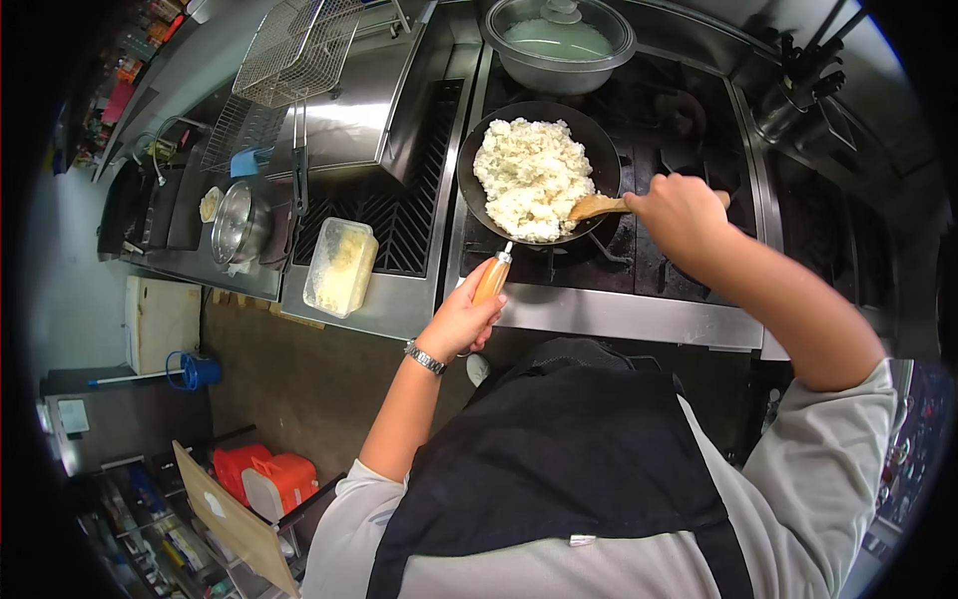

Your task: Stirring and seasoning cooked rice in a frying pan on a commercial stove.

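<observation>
A dark frying pan point(610, 161) sits on the gas range, heaped with cooked white rice point(531, 168). My left hand point(465, 311) is wrapped around the pan's wooden handle point(492, 278), below the pan's front rim. From the right, my right hand point(677, 213) grips a wooden spatula point(601, 206). The spatula's blade is pushed into the lower right edge of the rice, and the end of its shaft pokes out past my fist. Whether flame burns under the pan is hidden.
Behind the pan stands a lidded pot point(561, 64). Left of the range, a plastic container point(340, 267) with pale food rests at the counter's front, beside a metal bowl point(241, 223). A wire fryer basket point(299, 52) is at back left; a utensil holder point(782, 108) with knives stands right.
</observation>
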Available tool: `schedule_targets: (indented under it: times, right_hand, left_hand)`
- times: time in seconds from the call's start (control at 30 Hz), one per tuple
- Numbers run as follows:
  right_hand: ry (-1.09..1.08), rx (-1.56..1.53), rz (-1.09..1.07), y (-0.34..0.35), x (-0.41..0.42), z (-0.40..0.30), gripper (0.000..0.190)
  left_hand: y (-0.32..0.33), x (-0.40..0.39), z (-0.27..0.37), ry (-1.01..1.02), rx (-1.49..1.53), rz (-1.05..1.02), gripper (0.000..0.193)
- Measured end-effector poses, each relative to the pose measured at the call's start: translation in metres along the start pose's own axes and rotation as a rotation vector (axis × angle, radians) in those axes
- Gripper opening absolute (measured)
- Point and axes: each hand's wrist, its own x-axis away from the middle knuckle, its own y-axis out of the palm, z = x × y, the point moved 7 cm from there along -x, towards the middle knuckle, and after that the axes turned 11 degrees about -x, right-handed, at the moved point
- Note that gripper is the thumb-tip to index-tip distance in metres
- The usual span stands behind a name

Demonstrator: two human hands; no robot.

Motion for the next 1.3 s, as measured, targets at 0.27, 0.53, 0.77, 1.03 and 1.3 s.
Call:
schedule_targets:
  times: [0.27,0.53,0.77,1.03,1.3]
  right_hand:
    - [0.072,-0.334,0.153,0.038,-0.003,0.007,0.049]
    - [0.118,-0.910,0.113,0.036,-0.009,0.017,0.031]
    - [0.222,-0.962,0.101,-0.025,0.012,0.015,0.030]
    - [0.440,0.070,0.311,0.034,-0.034,-0.078,0.043]
    - [0.385,0.185,0.183,0.010,-0.009,-0.116,0.044]
  left_hand:
    - [-0.006,-0.002,-0.001,-0.053,-0.077,0.043,0.064]
    - [0.000,-0.001,0.004,-0.004,-0.045,0.067,0.050]
    - [-0.005,-0.004,0.000,0.036,-0.072,0.017,0.047]
    - [-0.004,-0.009,0.004,0.058,-0.084,-0.066,0.049]
    - [-0.015,-0.007,-0.001,0.095,-0.097,-0.098,0.049]
